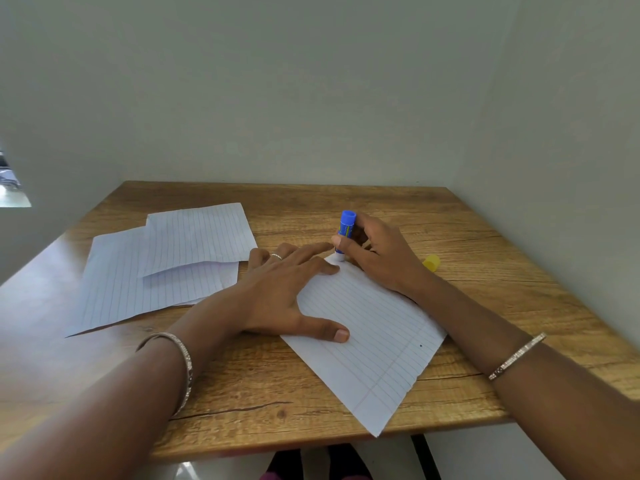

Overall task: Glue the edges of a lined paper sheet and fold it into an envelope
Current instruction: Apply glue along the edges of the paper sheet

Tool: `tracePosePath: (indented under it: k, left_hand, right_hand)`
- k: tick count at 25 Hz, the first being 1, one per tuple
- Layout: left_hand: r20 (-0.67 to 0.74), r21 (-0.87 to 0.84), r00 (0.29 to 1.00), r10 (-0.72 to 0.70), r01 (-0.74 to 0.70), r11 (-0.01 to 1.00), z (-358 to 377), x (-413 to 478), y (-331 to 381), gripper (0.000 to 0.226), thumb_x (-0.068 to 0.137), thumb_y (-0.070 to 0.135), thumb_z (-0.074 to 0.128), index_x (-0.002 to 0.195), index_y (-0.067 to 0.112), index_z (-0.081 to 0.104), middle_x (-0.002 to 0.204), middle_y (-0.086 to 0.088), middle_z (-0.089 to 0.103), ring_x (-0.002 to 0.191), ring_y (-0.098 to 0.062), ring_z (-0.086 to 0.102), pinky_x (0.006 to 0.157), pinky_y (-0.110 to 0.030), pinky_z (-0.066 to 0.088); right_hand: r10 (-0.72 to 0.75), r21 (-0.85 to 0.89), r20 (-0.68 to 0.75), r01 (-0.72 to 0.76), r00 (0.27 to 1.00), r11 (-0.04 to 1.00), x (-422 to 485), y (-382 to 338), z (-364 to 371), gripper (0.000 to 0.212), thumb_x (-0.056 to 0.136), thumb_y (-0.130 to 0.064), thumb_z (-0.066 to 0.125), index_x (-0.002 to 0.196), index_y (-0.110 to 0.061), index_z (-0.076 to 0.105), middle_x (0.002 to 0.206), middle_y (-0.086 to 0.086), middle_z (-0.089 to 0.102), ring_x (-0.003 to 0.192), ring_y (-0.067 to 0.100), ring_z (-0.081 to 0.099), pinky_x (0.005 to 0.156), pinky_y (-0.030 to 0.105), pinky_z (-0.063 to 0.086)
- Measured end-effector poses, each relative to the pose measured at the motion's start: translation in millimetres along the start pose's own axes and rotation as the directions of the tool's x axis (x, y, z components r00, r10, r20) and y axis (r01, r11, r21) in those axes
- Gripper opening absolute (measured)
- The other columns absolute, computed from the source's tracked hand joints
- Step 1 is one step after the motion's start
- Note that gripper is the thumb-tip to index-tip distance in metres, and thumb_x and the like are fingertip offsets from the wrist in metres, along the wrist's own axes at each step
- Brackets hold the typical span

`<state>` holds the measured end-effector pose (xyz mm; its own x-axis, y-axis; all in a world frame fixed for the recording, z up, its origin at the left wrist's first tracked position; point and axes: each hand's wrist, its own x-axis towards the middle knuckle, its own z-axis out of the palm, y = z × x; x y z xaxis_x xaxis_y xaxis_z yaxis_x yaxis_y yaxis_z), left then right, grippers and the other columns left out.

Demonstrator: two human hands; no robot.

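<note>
A lined paper sheet [374,344] lies at an angle on the wooden table [485,271], one corner pointing toward me. My left hand [277,292] presses flat on its far left part, fingers spread and straight. My right hand [377,254] grips a blue glue stick [346,230], held upright with its tip down on the sheet's far corner. Both wrists wear bracelets.
Two more lined sheets [166,265] lie overlapped at the left of the table. The yellow glue cap [431,262] lies on its side to the right of my right hand. Walls close in the table behind and on both sides.
</note>
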<state>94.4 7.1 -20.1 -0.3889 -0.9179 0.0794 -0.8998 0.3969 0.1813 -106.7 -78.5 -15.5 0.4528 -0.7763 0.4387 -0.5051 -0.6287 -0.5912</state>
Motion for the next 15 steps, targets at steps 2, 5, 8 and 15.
tracePosePath:
  k: [2,5,8,15]
  left_hand:
    - [0.011,-0.031,1.000,-0.018,0.019,0.999,0,1,0,0.108,0.054,0.101,0.038,0.146,0.045,0.029,0.150,0.028,0.034,0.139,-0.011,0.023,0.103,-0.038,0.011]
    - [0.036,-0.022,0.999,-0.039,0.040,0.999,0,4,0,0.110,0.052,0.103,0.035,0.145,0.044,0.028,0.149,0.020,0.043,0.139,-0.012,0.023,0.106,-0.044,0.012]
    - [0.049,-0.003,0.998,-0.046,0.046,0.999,-1,4,1,0.111,0.053,0.102,0.034,0.146,0.044,0.025,0.151,0.016,0.043,0.142,-0.015,0.022,0.110,-0.048,0.011]
    - [0.059,-0.006,0.997,-0.056,0.056,0.998,-1,3,1,0.111,0.053,0.101,0.035,0.148,0.045,0.025,0.154,0.016,0.039,0.144,-0.017,0.021,0.111,-0.050,0.011]
  right_hand:
    - [-0.006,-0.011,0.014,0.006,1.000,1.000,0,-1,0,0.018,0.098,-0.028,0.066,0.093,-0.011,0.062,0.081,0.008,0.069,0.069,0.013,0.058,0.068,0.026,0.047]
    - [-0.004,-0.019,0.012,0.004,1.000,1.000,-1,-2,-1,0.018,0.098,-0.025,0.066,0.090,-0.008,0.061,0.080,0.012,0.066,0.068,0.014,0.054,0.068,0.028,0.046]
    - [-0.003,-0.015,0.002,0.003,1.000,1.000,-4,-1,-3,0.019,0.097,-0.024,0.066,0.089,-0.007,0.061,0.079,0.011,0.064,0.067,0.016,0.053,0.067,0.029,0.045]
    - [0.018,-0.016,-0.001,-0.018,1.000,1.000,-10,-1,-9,0.021,0.094,-0.018,0.069,0.079,-0.008,0.058,0.075,0.017,0.065,0.063,0.014,0.049,0.064,0.026,0.041]
